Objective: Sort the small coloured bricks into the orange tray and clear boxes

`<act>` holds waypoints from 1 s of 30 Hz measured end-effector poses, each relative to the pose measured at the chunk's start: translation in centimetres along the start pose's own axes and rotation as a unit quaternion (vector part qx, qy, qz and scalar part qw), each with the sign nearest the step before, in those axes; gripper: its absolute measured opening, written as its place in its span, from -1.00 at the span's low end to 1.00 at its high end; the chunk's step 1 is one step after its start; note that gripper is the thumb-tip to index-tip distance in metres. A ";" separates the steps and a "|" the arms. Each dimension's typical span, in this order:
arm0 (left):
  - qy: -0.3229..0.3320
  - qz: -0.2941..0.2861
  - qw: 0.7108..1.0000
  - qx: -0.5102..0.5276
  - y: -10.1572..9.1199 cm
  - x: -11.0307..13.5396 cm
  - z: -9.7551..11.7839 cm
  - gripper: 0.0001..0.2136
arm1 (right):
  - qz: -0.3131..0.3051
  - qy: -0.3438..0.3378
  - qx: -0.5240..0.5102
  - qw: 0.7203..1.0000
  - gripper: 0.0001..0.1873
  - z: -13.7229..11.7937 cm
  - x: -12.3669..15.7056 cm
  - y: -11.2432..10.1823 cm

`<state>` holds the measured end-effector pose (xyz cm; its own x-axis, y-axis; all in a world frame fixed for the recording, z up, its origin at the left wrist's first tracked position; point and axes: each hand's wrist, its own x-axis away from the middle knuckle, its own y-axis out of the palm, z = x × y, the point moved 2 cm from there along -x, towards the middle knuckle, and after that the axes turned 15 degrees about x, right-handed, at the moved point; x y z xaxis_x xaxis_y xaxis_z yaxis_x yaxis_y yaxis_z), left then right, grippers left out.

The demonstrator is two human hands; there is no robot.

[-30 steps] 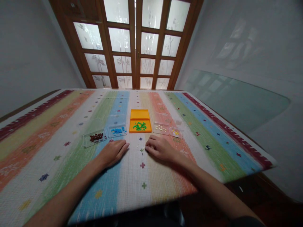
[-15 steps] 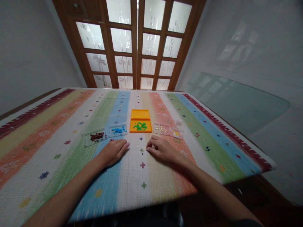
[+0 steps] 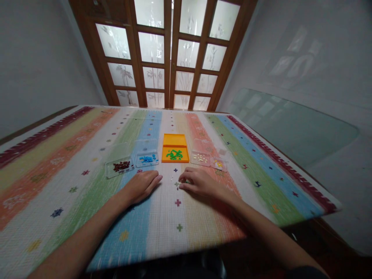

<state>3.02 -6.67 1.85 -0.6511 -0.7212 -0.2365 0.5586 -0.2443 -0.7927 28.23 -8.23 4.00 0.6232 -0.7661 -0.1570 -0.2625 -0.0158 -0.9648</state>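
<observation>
My left hand (image 3: 143,185) rests on the striped tablecloth, its fingers lying close together and nothing seen in them. My right hand (image 3: 197,182) hovers low over the cloth with thumb and index finger slightly apart. Tiny white pieces (image 3: 171,178) lie between the hands, close to the right fingertips; their exact kind is too small to make out. Beyond the hands, an open orange case (image 3: 174,140) holds small green pieces (image 3: 174,154). Anything tucked under the right hand's curled fingers is hidden.
Clear boxes hold dark brown pieces (image 3: 121,166) and blue pieces (image 3: 148,159) on the left. Two more, with cream pieces (image 3: 200,157) and yellow pieces (image 3: 218,164), stand on the right. The patterned tablecloth (image 3: 162,232) covers the table, whose near edge runs below my forearms.
The view has shifted slightly, moving things a little right in the picture. My right index finger and thumb have parted a bit above the white pieces. My left hand stays resting.
</observation>
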 end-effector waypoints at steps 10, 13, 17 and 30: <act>-0.001 -0.011 1.000 -0.001 -0.1 0.0 0.3 -0.60 | -0.011 -0.049 0.025 0.998 -0.91 0.2 -2.4 1.0; 0.001 -0.014 1.000 -0.004 -0.1 0.0 0.3 -0.60 | -0.016 -0.063 0.015 0.998 -0.90 0.1 -3.3 0.7; 0.001 -0.020 1.000 -0.001 -0.2 -0.1 0.3 -0.61 | -0.023 -0.063 -0.003 0.998 -0.87 0.3 -4.4 0.8; -0.009 -0.033 0.999 0.000 -0.3 0.0 0.2 -0.62 | 0.030 -0.137 0.082 0.987 -0.83 0.7 -4.9 2.7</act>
<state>2.97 -6.70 2.20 -0.6768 -0.7152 -0.1745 0.5152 -0.2909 -0.8062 25.02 -4.05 2.01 0.7920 -0.5597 -0.2439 -0.1963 0.1448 -0.9698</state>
